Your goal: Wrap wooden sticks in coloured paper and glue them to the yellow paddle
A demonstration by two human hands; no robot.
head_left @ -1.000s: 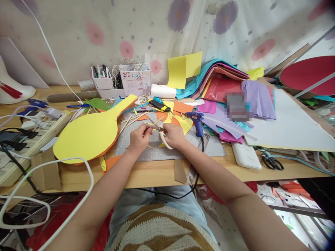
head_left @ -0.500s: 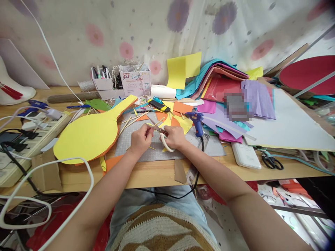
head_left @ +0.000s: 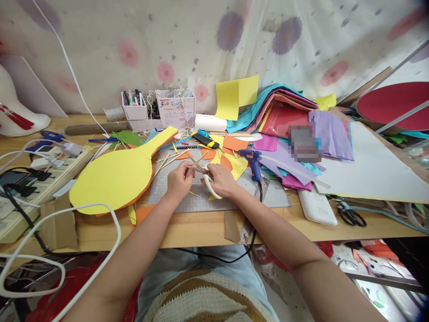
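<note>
My right hand is closed round the white handles of a pair of scissors, whose metal blades point left towards my other hand. Pinched at the blades, the fingers of my left hand hold a thin wooden stick; its lower end is hidden by the fingers. Both hands are over a grey cutting mat. Yellow and orange paper scraps lie just beyond them. A large yellow paddle-shaped cutout with an orange edge lies left of my left hand.
A blue glue gun stands right of my hands, its black cord running off the table edge. Behind are a yellow-black utility knife and white pen boxes. Coloured sheets, a white power bank and black scissors lie right; a power strip lies left.
The view has tilted slightly, so the scene sits a little lower. My hands remain together at the scissors, with only a slight shift of the fingers and blades.
</note>
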